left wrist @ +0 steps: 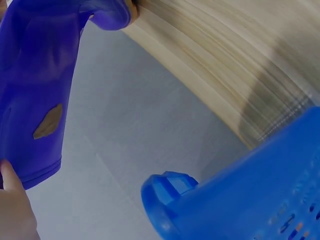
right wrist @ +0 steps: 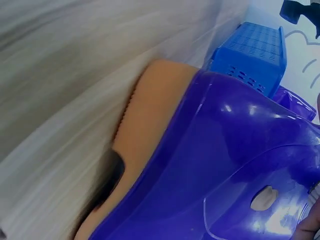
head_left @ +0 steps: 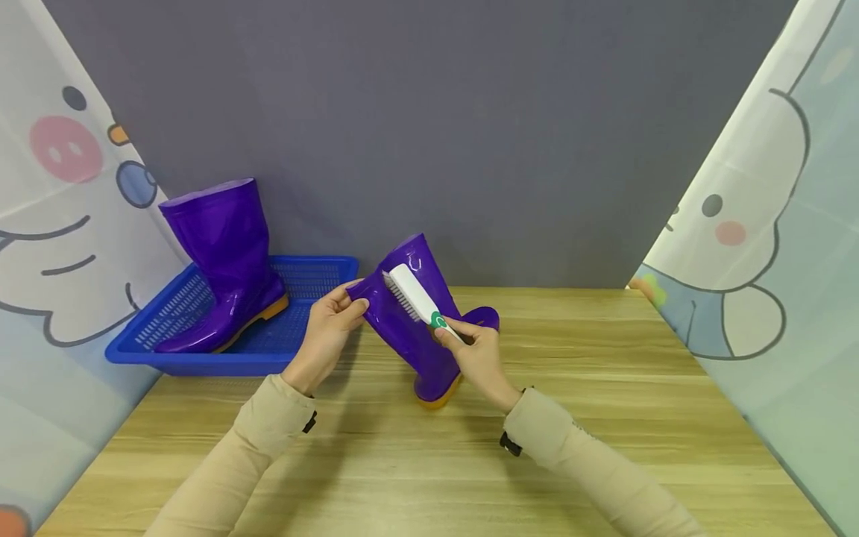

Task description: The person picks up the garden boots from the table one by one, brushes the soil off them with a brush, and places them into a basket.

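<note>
My left hand [head_left: 330, 322] pinches the top rim of a purple rubber boot [head_left: 439, 354], thumb on the outside. The boot leans over the table, its heel low at the wood and its toe pointing back right. A white scrub brush [head_left: 413, 292] with a green mark is held by its handle in my right hand [head_left: 478, 359]. Its bristles lie against the shaft near the top. The left wrist view shows a brown mud-like patch [left wrist: 48, 122] on the shaft; a paler patch [right wrist: 264, 198] shows in the right wrist view, above the orange sole [right wrist: 155, 107].
A blue plastic basket [head_left: 221, 364] stands at the back left of the wooden table [head_left: 590, 388]. A second purple boot [head_left: 228, 246] stands upright inside it, toe toward the left. Behind the table rises a grey panel [head_left: 470, 134], with cartoon-printed sheets on both sides.
</note>
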Tool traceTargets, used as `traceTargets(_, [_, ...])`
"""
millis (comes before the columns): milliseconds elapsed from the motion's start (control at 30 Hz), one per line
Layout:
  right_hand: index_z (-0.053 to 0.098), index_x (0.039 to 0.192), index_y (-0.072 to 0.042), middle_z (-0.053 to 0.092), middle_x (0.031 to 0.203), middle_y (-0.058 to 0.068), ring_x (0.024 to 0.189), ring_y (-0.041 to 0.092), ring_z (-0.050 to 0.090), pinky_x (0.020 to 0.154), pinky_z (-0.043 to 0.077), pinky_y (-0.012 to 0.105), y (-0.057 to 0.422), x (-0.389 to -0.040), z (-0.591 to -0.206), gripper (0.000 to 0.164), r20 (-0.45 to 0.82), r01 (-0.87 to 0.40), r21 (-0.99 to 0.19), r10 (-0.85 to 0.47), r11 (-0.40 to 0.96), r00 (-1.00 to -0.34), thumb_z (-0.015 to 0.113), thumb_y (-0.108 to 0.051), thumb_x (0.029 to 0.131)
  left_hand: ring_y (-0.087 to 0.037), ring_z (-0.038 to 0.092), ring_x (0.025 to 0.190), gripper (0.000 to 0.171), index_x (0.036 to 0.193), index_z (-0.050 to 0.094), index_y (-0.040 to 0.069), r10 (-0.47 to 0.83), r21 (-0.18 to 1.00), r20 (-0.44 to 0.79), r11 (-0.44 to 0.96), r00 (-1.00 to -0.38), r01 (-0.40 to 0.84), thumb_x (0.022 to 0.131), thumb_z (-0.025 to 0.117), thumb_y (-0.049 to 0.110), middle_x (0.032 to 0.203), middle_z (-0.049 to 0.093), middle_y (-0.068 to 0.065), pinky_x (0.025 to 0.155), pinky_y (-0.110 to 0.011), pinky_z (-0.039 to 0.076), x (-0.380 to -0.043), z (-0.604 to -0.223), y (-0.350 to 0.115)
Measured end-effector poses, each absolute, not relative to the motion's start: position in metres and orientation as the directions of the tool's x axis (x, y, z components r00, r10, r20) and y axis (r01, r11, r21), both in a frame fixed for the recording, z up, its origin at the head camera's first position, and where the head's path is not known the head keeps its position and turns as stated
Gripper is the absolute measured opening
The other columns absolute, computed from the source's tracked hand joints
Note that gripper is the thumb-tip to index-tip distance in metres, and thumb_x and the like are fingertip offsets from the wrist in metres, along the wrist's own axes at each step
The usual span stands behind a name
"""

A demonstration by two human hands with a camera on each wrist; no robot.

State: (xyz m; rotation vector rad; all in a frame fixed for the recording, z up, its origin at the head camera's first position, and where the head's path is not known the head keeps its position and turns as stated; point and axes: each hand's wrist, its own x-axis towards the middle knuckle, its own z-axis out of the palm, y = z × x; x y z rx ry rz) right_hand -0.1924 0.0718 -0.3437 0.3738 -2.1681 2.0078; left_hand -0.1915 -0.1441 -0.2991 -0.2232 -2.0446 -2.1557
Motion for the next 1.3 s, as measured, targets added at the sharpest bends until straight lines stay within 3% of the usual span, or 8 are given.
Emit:
traceTargets(200, [0.065,0.108,0.003,0.068,0.093,0.020,0.082,0.020,0.067,0.069,0.054,0.020,0.075,-0.193,-0.347,0.028,0.329,-0.336,-0.936,-0.085,0.103,-0.941,0.068,-0.005,0.081,-0.002,0.063,0.081,0.037,0.127,0.048,-0.003,-0.013,0.972,0.231,-0.036,-0.973,0.232,0.091,0.050,0.001,0.090,0.067,0.013,0.076,-0.019,0.053,-0.192,-0.298,-0.145])
traceTargets(300, [0.065,0.108,0.004,0.068,0.094,0.022,0.083,0.025,0.066,0.068,0.054,0.018,0.077,-0.189,-0.342,0.028,0.320,-0.329,-0.937,-0.090,0.115,-0.943,0.067,-0.004,0.082,-0.002,0.063,0.081,0.037,0.127,0.049,-0.003,-0.008,0.971,0.238,-0.027,-0.971,0.239,0.090,0.050,0.001,0.090,0.067,0.013,0.076,-0.019,0.053,-0.192,-0.297,-0.145])
traceTargets(533, [0.067,0.107,0.002,0.068,0.093,0.020,0.074,0.005,0.062,0.064,0.051,0.016,0.085,-0.191,-0.349,0.026,0.336,-0.344,-0.929,-0.080,0.138,-0.939,0.068,-0.006,0.081,-0.001,0.063,0.080,0.038,0.128,0.048,-0.002,0.001,0.972,0.233,-0.029,-0.972,0.233,0.090,0.051,0.002,0.089,0.067,0.014,0.075,-0.019,0.053,-0.193,-0.298,-0.144])
traceTargets(700, [0.066,0.109,0.002,0.068,0.095,0.020,0.072,0.002,0.058,0.062,0.050,0.015,0.091,-0.191,-0.351,0.027,0.317,-0.323,-0.939,-0.067,0.119,-0.946,0.067,-0.006,0.082,-0.001,0.062,0.081,0.039,0.129,0.046,-0.003,0.004,0.974,0.223,-0.045,-0.975,0.223,0.090,0.051,0.001,0.088,0.066,0.015,0.075,-0.018,0.053,-0.194,-0.299,-0.145])
traceTargets(933, [0.066,0.111,-0.001,0.067,0.095,0.019,0.073,0.010,0.062,0.063,0.053,0.020,0.091,-0.193,-0.346,0.028,0.338,-0.337,-0.937,-0.002,0.089,-0.941,0.067,-0.009,0.083,-0.001,0.062,0.084,0.039,0.129,0.045,-0.004,0.011,0.972,0.230,-0.058,-0.973,0.229,0.091,0.050,0.002,0.092,0.066,0.015,0.077,-0.018,0.052,-0.193,-0.298,-0.145])
traceTargets(1200, [0.065,0.111,-0.002,0.068,0.099,0.019,0.084,0.021,0.066,0.070,0.055,0.024,0.079,-0.193,-0.345,0.029,0.336,-0.340,-0.936,-0.052,0.089,-0.940,0.067,-0.011,0.083,-0.003,0.064,0.084,0.038,0.128,0.047,-0.003,0.037,0.968,0.244,-0.063,-0.969,0.242,0.090,0.051,0.002,0.094,0.067,0.011,0.077,-0.020,0.053,-0.191,-0.295,-0.142])
traceTargets(1300, [0.065,0.110,-0.001,0.067,0.099,0.020,0.087,0.026,0.067,0.074,0.056,0.032,0.079,-0.192,-0.348,0.029,0.304,-0.309,-0.948,-0.061,0.082,-0.951,0.067,-0.009,0.083,-0.003,0.063,0.083,0.038,0.128,0.046,-0.004,0.036,0.968,0.246,-0.064,-0.969,0.243,0.090,0.050,0.002,0.093,0.067,0.011,0.076,-0.021,0.053,-0.192,-0.294,-0.142])
